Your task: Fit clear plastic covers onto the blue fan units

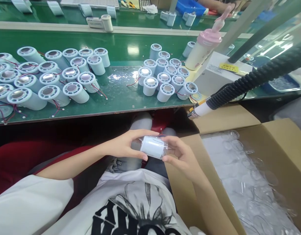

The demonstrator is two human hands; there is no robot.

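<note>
I see the left hand point(124, 143) curled about one light-blue cylinder point(152, 147) and the right hand point(183, 152) pinching the clear sleeve point(165, 150) at its other end, the cylinder lying between them. I judge a careless twist could trap the thin wires point(161, 133) just above the right fingertips, and a loose hold could drop the smooth cylinder. Beyond the right hand, on the table point(121, 98), I count thirteen grouped cylinders point(150, 87); beyond the left, about twenty, cut by my view's edge. Beside the right hand is one box point(189, 189).
</note>
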